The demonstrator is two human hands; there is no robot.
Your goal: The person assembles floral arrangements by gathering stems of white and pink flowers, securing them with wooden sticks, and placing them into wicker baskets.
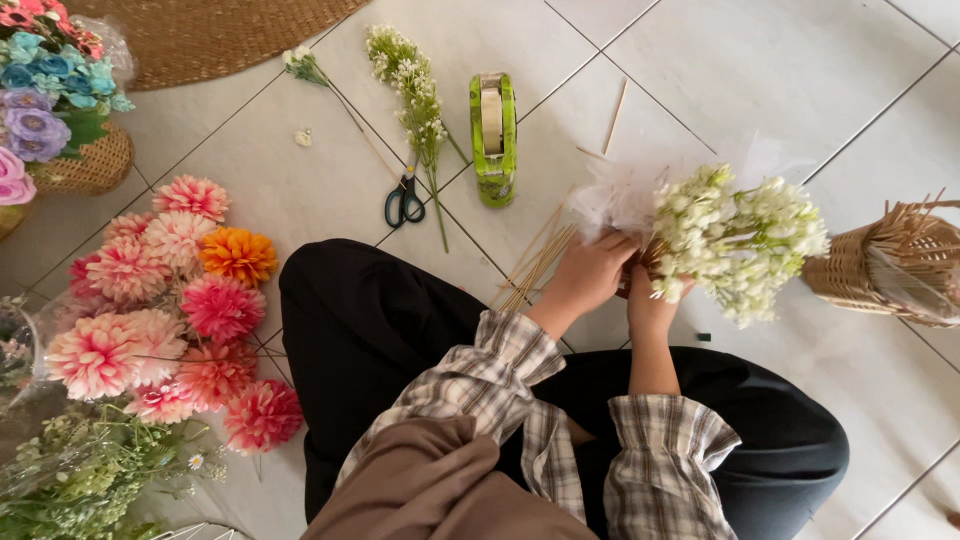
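I see my left hand [590, 272] and right hand [648, 305] both closed around the stems of a white flower bunch [740, 235], held low over the tiled floor [780, 80] beside a wicker basket [885, 265]; thin wooden sticks [535, 265] lie just left of my hands; scissors [404, 203] and a green tape dispenser [493, 135] rest farther off.

Wicker basket [860, 265] blocks right; bare tiles [760, 70] ahead.

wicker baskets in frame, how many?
2. One basket sits at far left under the blue and purple flowers; the other basket lies tipped at the right edge, beside the white flowers that both hands hold. More may be out of frame.
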